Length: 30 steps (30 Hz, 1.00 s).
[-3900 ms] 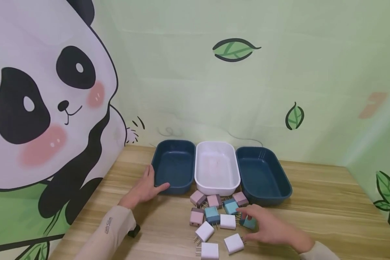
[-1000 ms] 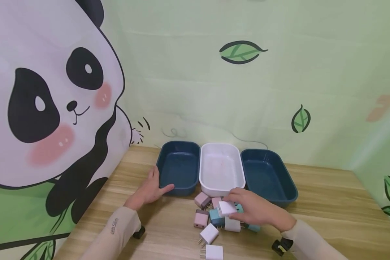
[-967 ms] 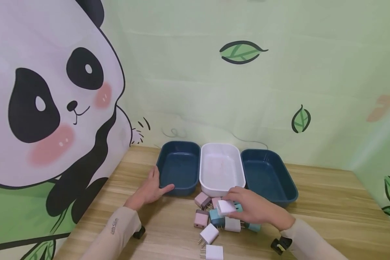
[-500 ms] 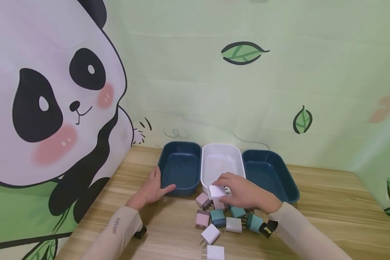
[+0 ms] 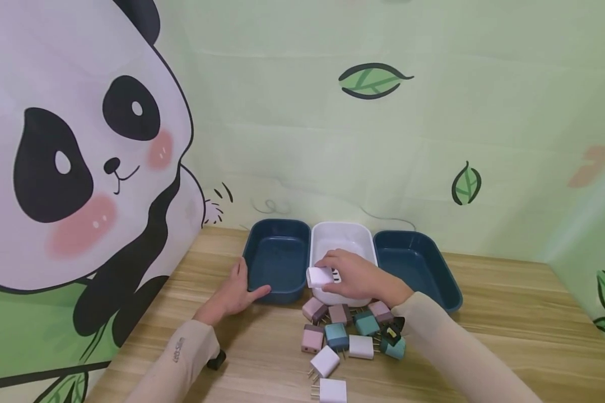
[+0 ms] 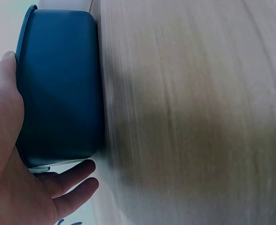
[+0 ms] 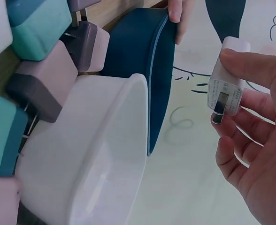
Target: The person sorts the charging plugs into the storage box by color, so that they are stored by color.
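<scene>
My right hand (image 5: 358, 275) pinches a white wall charger (image 5: 320, 277) between thumb and fingers, held over the front left part of the white bin (image 5: 344, 228). In the right wrist view the same charger (image 7: 225, 86) shows its metal prongs and small print, the thumb lying on one side. My left hand (image 5: 234, 292) rests against the left dark blue bin (image 5: 277, 286), thumb at the front rim and fingers along the outer side. The left wrist view shows that bin's wall (image 6: 60, 86) with the fingers loosely spread beside it.
A second dark blue bin (image 5: 415, 268) stands right of the white one. In front lie several more chargers: pink ones (image 5: 312, 339), teal ones (image 5: 335, 337) and white ones (image 5: 333, 390). A green cloth wall (image 5: 282, 140) with a panda print closes the back of the wooden table.
My right hand has picked up a white charger from the front of the pile and carried it up and left to over the white bin. The left hand stays at the left bin.
</scene>
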Each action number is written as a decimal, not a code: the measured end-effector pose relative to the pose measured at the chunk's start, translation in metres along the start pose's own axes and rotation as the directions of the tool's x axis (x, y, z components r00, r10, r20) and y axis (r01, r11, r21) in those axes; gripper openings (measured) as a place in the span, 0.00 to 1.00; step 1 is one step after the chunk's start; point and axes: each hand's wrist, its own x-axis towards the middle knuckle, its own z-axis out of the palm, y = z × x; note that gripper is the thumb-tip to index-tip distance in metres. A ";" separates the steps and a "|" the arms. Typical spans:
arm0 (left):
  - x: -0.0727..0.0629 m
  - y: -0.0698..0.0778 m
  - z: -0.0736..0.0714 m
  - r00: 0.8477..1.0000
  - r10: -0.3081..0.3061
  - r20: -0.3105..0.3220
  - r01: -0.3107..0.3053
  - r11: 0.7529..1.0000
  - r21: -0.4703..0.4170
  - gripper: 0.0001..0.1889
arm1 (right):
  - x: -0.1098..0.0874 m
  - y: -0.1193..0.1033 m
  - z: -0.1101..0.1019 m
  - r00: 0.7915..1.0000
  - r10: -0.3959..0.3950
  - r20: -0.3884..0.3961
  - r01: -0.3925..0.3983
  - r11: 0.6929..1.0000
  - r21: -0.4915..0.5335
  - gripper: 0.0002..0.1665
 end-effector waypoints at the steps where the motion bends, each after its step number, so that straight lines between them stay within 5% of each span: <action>1: 0.000 0.000 0.000 1.000 -0.003 0.000 0.003 1.000 0.000 0.61 | 0.003 0.000 0.001 1.000 0.013 0.002 -0.013 1.000 0.008 0.24; 30: 0.002 0.000 0.001 0.999 -0.042 0.024 0.043 0.999 -0.032 0.63 | 0.059 0.010 0.022 0.992 0.122 -0.021 -0.119 0.989 0.086 0.24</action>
